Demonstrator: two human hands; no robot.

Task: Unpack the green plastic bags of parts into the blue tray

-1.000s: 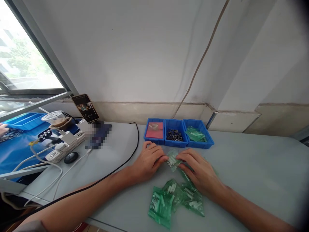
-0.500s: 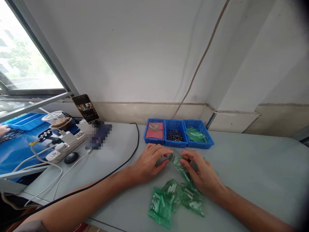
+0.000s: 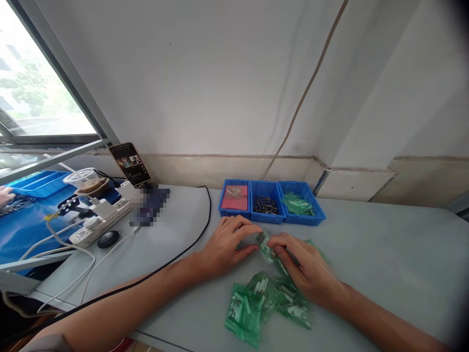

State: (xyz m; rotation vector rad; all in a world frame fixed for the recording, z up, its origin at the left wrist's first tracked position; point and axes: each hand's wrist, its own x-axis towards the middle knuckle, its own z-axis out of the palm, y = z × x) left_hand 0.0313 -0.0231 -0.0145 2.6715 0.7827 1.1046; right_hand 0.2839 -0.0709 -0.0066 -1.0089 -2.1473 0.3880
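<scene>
A small green bag (image 3: 266, 250) is between the blue bins (image 3: 266, 218) by the table's (image 3: 384, 259) back edge and the filled bags (image 3: 243, 315) near its front edge. The right hand (image 3: 308, 266) pinches it; the left hand (image 3: 224, 247) curls half open beside it, grip unclear.

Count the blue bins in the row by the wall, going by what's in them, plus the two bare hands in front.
Bin with red sheet: 1
Bin with dark metal pieces: 1
Bin with green plastic packaging: 1
Left hand: 1
Right hand: 1
Total: 5
</scene>
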